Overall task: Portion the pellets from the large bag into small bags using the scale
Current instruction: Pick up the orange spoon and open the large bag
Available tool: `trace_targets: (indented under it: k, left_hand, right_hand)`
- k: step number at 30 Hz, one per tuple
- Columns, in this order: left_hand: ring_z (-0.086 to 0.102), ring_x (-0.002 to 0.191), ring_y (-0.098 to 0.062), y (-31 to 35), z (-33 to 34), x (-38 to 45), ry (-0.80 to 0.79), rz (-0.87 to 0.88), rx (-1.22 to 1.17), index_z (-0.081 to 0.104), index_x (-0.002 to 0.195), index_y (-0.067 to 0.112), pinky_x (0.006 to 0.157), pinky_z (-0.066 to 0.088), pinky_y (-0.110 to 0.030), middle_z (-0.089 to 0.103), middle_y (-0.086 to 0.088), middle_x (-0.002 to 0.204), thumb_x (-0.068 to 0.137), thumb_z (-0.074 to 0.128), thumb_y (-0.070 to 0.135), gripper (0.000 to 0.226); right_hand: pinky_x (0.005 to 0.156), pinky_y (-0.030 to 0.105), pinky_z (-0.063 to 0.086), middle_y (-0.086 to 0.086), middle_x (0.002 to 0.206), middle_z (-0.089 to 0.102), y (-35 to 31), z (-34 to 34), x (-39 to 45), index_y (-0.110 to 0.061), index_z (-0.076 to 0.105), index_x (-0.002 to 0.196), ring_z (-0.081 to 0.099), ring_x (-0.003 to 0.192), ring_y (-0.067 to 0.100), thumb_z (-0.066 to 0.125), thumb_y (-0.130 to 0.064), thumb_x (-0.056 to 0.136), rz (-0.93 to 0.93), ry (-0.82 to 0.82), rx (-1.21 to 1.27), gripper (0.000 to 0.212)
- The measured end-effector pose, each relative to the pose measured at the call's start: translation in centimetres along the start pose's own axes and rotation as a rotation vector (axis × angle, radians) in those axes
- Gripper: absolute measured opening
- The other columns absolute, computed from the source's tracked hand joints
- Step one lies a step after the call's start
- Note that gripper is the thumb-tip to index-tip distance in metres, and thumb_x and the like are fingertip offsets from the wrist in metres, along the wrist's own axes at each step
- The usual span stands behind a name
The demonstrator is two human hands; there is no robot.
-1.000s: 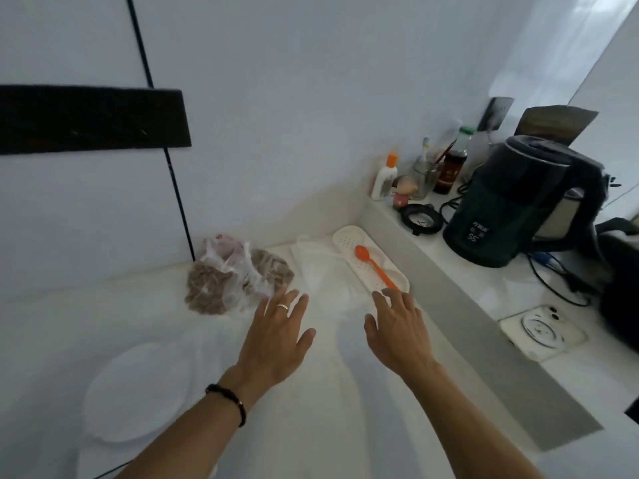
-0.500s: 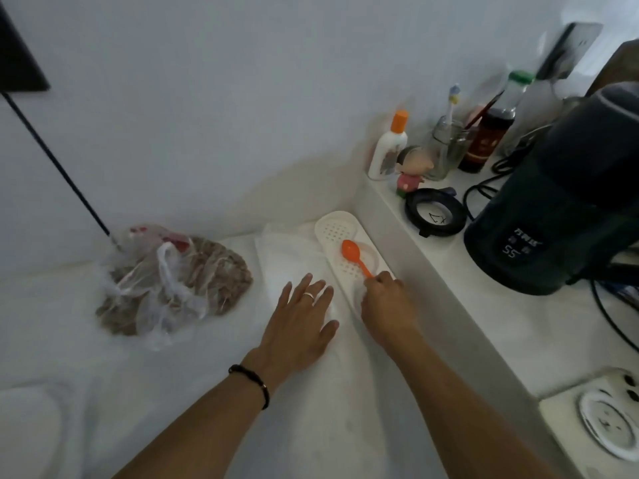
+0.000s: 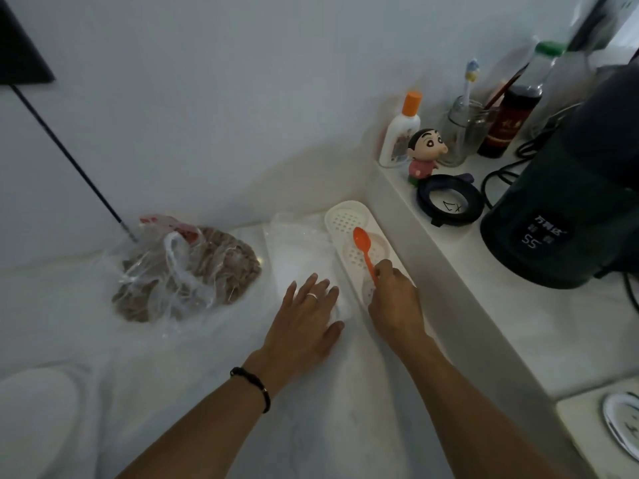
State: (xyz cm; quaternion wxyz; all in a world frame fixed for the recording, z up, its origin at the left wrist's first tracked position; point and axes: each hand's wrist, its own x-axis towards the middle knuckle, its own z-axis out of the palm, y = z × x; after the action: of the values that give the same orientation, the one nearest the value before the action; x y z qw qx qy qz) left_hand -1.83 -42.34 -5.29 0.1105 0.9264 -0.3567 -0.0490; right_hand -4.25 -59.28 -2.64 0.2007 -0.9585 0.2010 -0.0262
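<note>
White counter, dim. Tool pickup step: right hand (image 3: 394, 305) pinching orange spoon (image 3: 364, 248) over perforated tray (image 3: 345, 216); left hand (image 3: 304, 326) flat, fingers straight, on small bags (image 3: 294, 250). Pellet bag (image 3: 193, 267) left of tray. Next: lift spoon, carry to pellets.

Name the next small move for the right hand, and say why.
Probably lift the orange spoon off the white perforated tray and carry it toward the bag of pellets. The right hand already pinches its handle, while the left hand lies flat on the stack of small bags.
</note>
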Motion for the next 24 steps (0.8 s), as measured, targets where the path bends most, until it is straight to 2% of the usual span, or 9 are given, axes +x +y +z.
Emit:
trace_targets:
  k: [2, 4, 6, 10, 14, 17, 19, 21, 24]
  left_hand:
    - [0.015, 0.148, -0.026, -0.4, -0.5, -1.2, 0.037, 0.0, -0.022, 0.034, 0.148, 0.012, 0.119, 0.006, -0.043, 0.032, -0.009, 0.155, 0.096, 0.026, 0.049, 0.064]
    - [0.034, 0.142, -0.029, -1.0, -1.1, -2.7, 0.059, -0.002, -0.003, 0.048, 0.14, 0.01, 0.114, 0.019, -0.045, 0.048, -0.011, 0.145, 0.093, 0.029, 0.048, 0.064]
    - [0.043, 0.136, -0.03, -1.9, -1.7, -4.4, 0.077, -0.023, 0.008, 0.054, 0.135, 0.009, 0.109, 0.026, -0.048, 0.054, -0.011, 0.139, 0.093, 0.033, 0.047, 0.06]
    - [0.039, 0.138, -0.03, -3.8, -3.9, -8.1, 0.141, -0.058, -0.014, 0.051, 0.138, 0.009, 0.113, 0.022, -0.046, 0.051, -0.012, 0.142, 0.094, 0.032, 0.047, 0.061]
    - [0.03, 0.144, -0.027, -6.2, -6.1, -12.4, 0.193, -0.089, -0.067, 0.044, 0.144, 0.011, 0.118, 0.021, -0.042, 0.041, -0.011, 0.15, 0.094, 0.028, 0.051, 0.065]
    - [0.046, 0.132, -0.03, -8.7, -7.7, -15.2, 0.308, -0.076, -0.054, 0.056, 0.132, 0.008, 0.108, 0.037, -0.043, 0.055, -0.013, 0.137, 0.092, 0.039, 0.044, 0.056]
    - [0.048, 0.129, -0.03, -10.4, -9.3, -16.1, 0.39, -0.065, -0.048, 0.059, 0.127, 0.008, 0.105, 0.04, -0.04, 0.058, -0.013, 0.131, 0.089, 0.045, 0.038, 0.051]
    - [0.047, 0.127, -0.03, -12.3, -10.8, -15.8, 0.445, -0.043, -0.001, 0.06, 0.122, 0.008, 0.105, 0.038, -0.04, 0.06, -0.01, 0.125, 0.082, 0.057, 0.028, 0.044]
    - [0.045, 0.131, -0.029, -14.8, -12.4, -14.0, 0.324, -0.036, 0.135, 0.06, 0.121, 0.012, 0.103, 0.039, -0.048, 0.059, -0.006, 0.128, 0.069, 0.072, 0.013, 0.053]
  right_hand:
    - [0.093, 0.042, 0.049, 0.01, 0.122, 0.061, -1.1, -0.3, -1.1, -0.014, 0.041, 0.134, 0.06, 0.109, 0.029, 0.056, -0.016, 0.094, 0.02, 0.002, 0.09, 0.043]
    - [0.098, 0.044, 0.047, 0.007, 0.129, 0.058, -2.3, -0.5, -2.3, -0.016, 0.04, 0.139, 0.059, 0.115, 0.029, 0.057, -0.022, 0.095, 0.034, -0.019, 0.15, 0.047]
    - [0.1, 0.043, 0.047, 0.008, 0.132, 0.058, -3.5, -0.4, -3.6, -0.014, 0.042, 0.138, 0.058, 0.116, 0.029, 0.054, -0.019, 0.098, 0.029, -0.024, 0.184, 0.042]
    - [0.097, 0.032, 0.048, 0.006, 0.129, 0.06, -7.0, 0.0, -6.1, -0.014, 0.049, 0.136, 0.061, 0.111, 0.024, 0.055, -0.015, 0.097, -0.011, -0.002, 0.073, 0.04]
    - [0.091, 0.029, 0.05, 0.004, 0.124, 0.061, -11.4, 0.4, -9.0, -0.015, 0.05, 0.134, 0.063, 0.104, 0.022, 0.057, -0.015, 0.096, -0.036, 0.007, 0.065, 0.039]
    - [0.082, 0.033, 0.054, 0.005, 0.11, 0.062, -14.9, 0.8, -10.6, -0.014, 0.055, 0.12, 0.061, 0.089, 0.022, 0.054, -0.008, 0.095, -0.072, 0.02, 0.122, 0.026]
    - [0.077, 0.038, 0.054, 0.005, 0.099, 0.06, -17.3, 1.1, -11.0, -0.014, 0.054, 0.107, 0.058, 0.081, 0.022, 0.05, -0.003, 0.093, -0.077, 0.028, 0.201, 0.018]
    - [0.075, 0.04, 0.052, 0.005, 0.093, 0.059, -19.6, 1.3, -10.8, -0.013, 0.053, 0.102, 0.057, 0.08, 0.024, 0.047, -0.001, 0.092, -0.089, 0.028, 0.307, 0.017]
    - [0.067, 0.032, 0.048, 0.001, 0.088, 0.06, -22.5, 1.5, -9.6, -0.015, 0.053, 0.1, 0.058, 0.078, 0.022, 0.047, -0.007, 0.094, -0.101, 0.011, 0.457, 0.011]
